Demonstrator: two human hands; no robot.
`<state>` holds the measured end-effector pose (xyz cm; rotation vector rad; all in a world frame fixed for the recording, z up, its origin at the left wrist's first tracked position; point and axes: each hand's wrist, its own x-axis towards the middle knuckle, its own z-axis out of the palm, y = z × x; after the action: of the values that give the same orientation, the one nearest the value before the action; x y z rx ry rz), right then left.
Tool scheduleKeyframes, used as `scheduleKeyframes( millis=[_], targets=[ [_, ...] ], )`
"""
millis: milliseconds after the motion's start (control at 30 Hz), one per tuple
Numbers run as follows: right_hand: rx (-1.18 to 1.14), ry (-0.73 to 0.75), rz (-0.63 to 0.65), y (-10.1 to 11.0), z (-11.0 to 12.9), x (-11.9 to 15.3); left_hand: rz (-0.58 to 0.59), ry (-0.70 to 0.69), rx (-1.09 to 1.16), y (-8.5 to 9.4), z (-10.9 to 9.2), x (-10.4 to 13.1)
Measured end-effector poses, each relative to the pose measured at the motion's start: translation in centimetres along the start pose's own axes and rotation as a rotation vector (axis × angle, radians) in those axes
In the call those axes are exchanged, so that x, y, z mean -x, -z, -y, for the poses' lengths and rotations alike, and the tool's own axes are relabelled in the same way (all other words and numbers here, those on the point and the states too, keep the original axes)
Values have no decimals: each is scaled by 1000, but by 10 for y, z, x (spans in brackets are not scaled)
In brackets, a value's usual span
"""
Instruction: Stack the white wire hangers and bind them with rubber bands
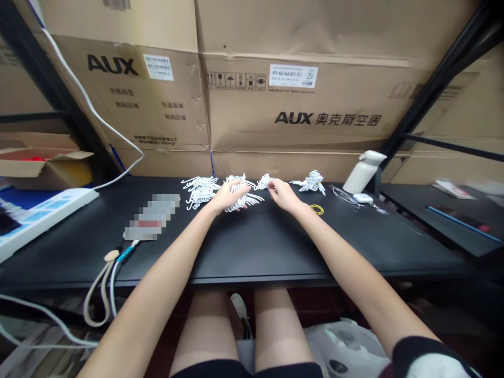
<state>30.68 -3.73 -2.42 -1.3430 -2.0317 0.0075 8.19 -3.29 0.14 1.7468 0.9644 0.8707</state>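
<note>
A bunch of white wire hooks (240, 195) lies in my left hand (225, 199), with the fingers and thumb wrapped round it above the black table. My right hand (285, 197) is at a small heap of white hooks (263, 181), its fingertips pinched at the heap's right side. What lies between those fingertips is too small to make out. Left of my left hand, more white hooks (200, 191) are laid in loose bunches with their curved ends to the left. Another bundle of white hooks (312, 182) sits right of my right hand, behind some yellow rubber bands (316, 210).
Large cardboard boxes (244, 115) stand behind the black table (260, 252). A white bottle (363, 172), glasses (346, 196) and an earphone case (363, 198) are at right. At left are a blurred-out phone-like object (153, 216), a power strip (47, 218) and an open carton (43, 160).
</note>
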Motion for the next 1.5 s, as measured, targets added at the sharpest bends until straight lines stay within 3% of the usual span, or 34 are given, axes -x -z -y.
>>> scheduleKeyframes(
  millis=[233,533,900,1133,1333,1500],
  targets=[
    [-53,150,78,3,12,2,6,1,1,-1,-1,1],
    [-62,233,103,3,14,1,7,13,-19,-2,-4,4],
    [-45,212,111,7,17,0,-22,-31,-63,0,1,2],
    [-58,228,159,7,25,0,-50,31,-62,0,1,2],
    [-83,278,157,8,31,2,-179,-101,-214,3,3,-1],
    [-206,195,164,12,38,3,-181,-119,-232,4,4,-2]
  ],
)
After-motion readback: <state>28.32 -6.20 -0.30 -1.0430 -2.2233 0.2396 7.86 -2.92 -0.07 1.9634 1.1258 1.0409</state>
